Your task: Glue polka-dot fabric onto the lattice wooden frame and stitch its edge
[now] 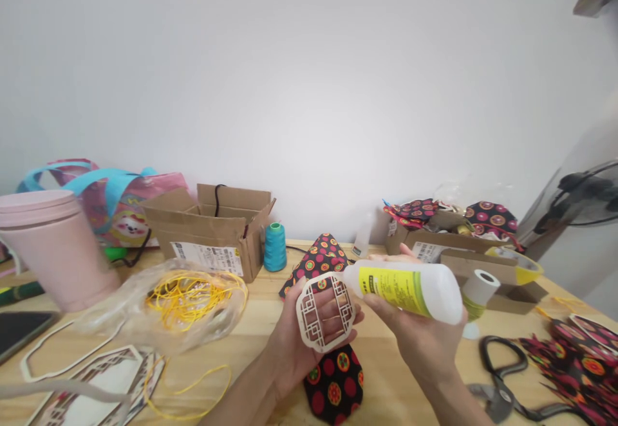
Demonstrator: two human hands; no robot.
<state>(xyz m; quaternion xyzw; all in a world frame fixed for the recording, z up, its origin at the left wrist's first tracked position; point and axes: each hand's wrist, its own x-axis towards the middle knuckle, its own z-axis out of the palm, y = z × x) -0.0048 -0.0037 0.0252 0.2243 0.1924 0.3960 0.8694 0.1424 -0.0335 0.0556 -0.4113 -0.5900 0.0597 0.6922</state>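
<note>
On the palm of my left hand (290,336) rests a pale cut-out lattice frame (305,315), held at its edge with the fingers showing through the openings. My right hand (425,342) grips a white squeeze bottle (441,294) with a yellow label, tilted sideways. Its nozzle end is at the frame's upper right edge; whether they touch I cannot tell. Beneath my hands lies dark patterned fabric: one piece (334,387) sits in front of my left hand and another (321,257) behind it.
Black-handled scissors (502,387) and fringed fabric (584,368) lie at right. A cardboard box (217,236), teal thread cone (275,248), bagged yellow cord (188,297) and pink tumbler (55,246) stand left. Behind my right hand is a fabric-filled box (429,252).
</note>
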